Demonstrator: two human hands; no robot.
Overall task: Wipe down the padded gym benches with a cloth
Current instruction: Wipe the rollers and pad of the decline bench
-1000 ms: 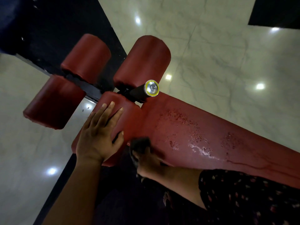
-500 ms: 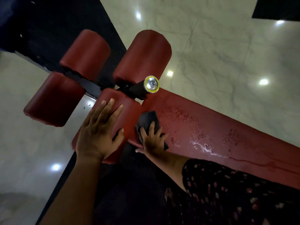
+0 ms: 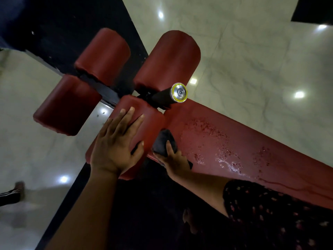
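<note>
Head view: a glossy pale marble floor [image 3: 252, 51] is crossed by a black mat [image 3: 63, 18]. The red bench pad [image 3: 243, 141] is beaded with wet droplets. The left grip [image 3: 115, 147] lies released, fingers flat on a red roller pad [image 3: 149, 123]. The right grip [image 3: 174, 159] grasps the dark cloth [image 3: 162, 143], bunched on the bench pad's near edge, just beside that roller pad.

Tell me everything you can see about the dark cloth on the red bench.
The cloth is dark, almost black, soft-looking fabric, bunched into a lump. It lies at the roller end of the long red bench pad, beside the red roller pad. The right hand holds it against the bench, one finger laid over it; a corner pokes out past the hand. Droplets dot the pad to its right.
</note>
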